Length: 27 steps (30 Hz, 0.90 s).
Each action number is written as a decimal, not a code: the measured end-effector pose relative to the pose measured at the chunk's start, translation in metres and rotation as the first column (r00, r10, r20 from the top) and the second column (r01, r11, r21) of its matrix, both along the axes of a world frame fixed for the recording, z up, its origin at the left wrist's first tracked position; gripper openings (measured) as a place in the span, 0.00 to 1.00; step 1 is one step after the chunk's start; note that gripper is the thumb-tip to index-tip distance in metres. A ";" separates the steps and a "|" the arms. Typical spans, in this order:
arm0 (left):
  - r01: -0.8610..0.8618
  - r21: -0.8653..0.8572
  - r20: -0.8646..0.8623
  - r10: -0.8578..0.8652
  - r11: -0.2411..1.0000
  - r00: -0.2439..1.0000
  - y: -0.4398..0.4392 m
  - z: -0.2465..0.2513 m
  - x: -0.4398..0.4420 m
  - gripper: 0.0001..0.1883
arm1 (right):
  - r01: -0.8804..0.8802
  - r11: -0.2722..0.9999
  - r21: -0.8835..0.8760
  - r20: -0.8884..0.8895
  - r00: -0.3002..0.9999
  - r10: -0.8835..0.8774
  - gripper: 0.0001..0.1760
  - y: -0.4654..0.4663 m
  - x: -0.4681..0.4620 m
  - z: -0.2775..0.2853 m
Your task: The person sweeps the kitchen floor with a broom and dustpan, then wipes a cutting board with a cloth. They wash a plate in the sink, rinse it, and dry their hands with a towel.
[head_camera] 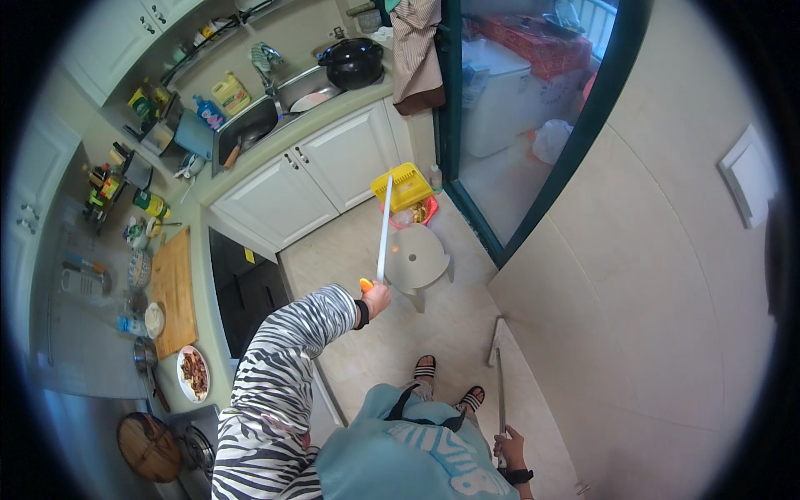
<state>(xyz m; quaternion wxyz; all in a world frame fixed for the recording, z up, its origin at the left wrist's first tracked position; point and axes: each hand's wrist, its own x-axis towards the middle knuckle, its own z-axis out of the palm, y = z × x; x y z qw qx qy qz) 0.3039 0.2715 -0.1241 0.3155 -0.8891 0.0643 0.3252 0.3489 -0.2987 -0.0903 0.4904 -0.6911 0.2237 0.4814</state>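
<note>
In the head view, my left hand (377, 300), in a zebra-striped sleeve, grips the orange-tipped end of a long white handle. That handle runs to a yellow toothed dustpan (406, 187), which is tilted over a small red waste bin (430, 211) with rubbish in it. At the lower right, my right hand (511, 447) is closed around the handle of a long floor sweeper or squeegee (500, 387). Its narrow head rests on the floor near the wall. Which of the two tools it is, I cannot tell.
A round plastic stool (415, 256) stands just before the bin. White cabinets (350, 156) and a counter (300, 128) with a sink line the far side. On the left counter lie a cutting board (174, 287) and a plate of food (194, 374). A green door frame (478, 219) stands at right.
</note>
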 end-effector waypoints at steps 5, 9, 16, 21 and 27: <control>0.118 0.045 -0.047 -0.116 0.992 0.992 -0.012 -0.012 -0.011 0.11 | -0.005 0.998 0.070 -0.034 0.999 0.007 0.34 0.015 0.001 0.000; -0.062 -0.058 -0.037 0.060 0.996 0.998 -0.002 -0.005 0.001 0.10 | -0.012 0.998 0.057 -0.026 1.000 0.014 0.34 0.023 0.002 0.003; -0.243 -0.132 0.312 0.273 0.961 0.910 -0.024 0.110 -0.008 0.07 | -0.098 0.990 0.104 -0.001 0.995 0.098 0.28 0.011 0.014 -0.014; -0.333 -0.274 0.538 0.431 0.902 0.724 -0.119 0.231 -0.043 0.08 | -0.174 0.893 0.414 -0.044 0.977 0.210 0.07 -0.010 0.058 -0.023; -0.387 -0.461 0.677 0.598 0.799 0.428 -0.243 0.280 -0.119 0.13 | 0.477 0.784 0.398 -0.700 0.710 -0.076 0.05 -0.010 0.102 0.060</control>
